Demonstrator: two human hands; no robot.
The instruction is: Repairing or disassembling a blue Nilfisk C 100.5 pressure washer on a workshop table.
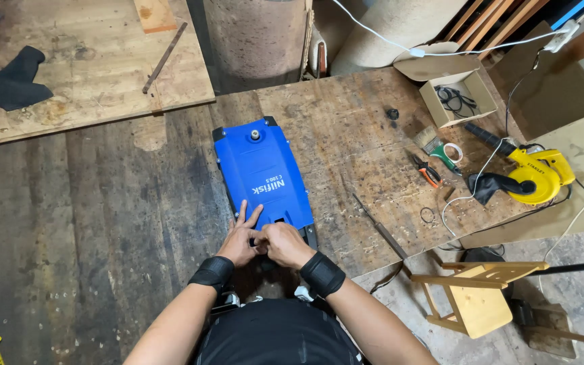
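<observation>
A blue machine housing [259,172] with black edges lies flat on the worn wooden workbench [346,128], its near end toward me. My left hand [240,240] rests on the near end of the housing with fingers spread. My right hand [284,242] is beside it, fingers curled at a dark opening in the housing's lower edge. Whether it pinches a small part is hidden by the fingers. Both wrists wear black bands.
To the right lie orange-handled pliers [427,172], a brush [428,138], a tape roll [451,153], a yellow blower [539,176], an open cardboard box [455,94] and a metal rod [381,230]. A wooden stool [474,297] stands at lower right. A black cloth [15,82] lies upper left.
</observation>
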